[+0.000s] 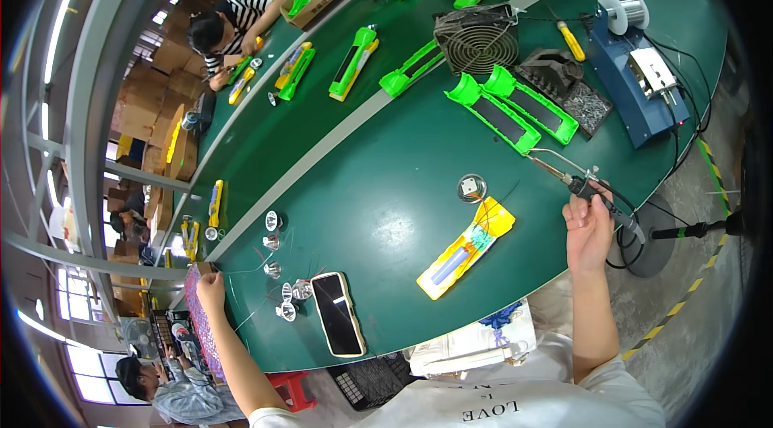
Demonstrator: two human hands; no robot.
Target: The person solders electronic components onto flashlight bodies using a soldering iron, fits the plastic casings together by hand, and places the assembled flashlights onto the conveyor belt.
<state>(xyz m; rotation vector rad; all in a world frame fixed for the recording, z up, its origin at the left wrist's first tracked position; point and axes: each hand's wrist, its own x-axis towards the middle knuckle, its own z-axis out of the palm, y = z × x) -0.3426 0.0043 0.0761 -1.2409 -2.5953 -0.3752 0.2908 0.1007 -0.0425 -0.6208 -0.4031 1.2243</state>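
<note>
My right hand [590,227] is closed around a soldering iron [578,185], its metal tip pointing up and left near the green housings. A thin bent metal tube runs alongside the tip. Left of that hand, a yellow lamp housing half [441,273] lies on the table, holding a blue cylindrical cell and wires. A round lamp reflector [472,189] sits against its upper end, joined by thin wires. At the table's left edge, my left hand [211,294] is closed beside pink bubble wrap [201,323]; what its fingers hold is hidden. Several silvery reflector cups [272,270] with thin wires lie nearby.
A phone [338,315] lies near the front edge. Two green housings [503,126], a fan [481,40] and a blue solder feeder [632,82] stand at the back right. Across the grey strip lie more lamps [353,64]; another person [221,29] works there.
</note>
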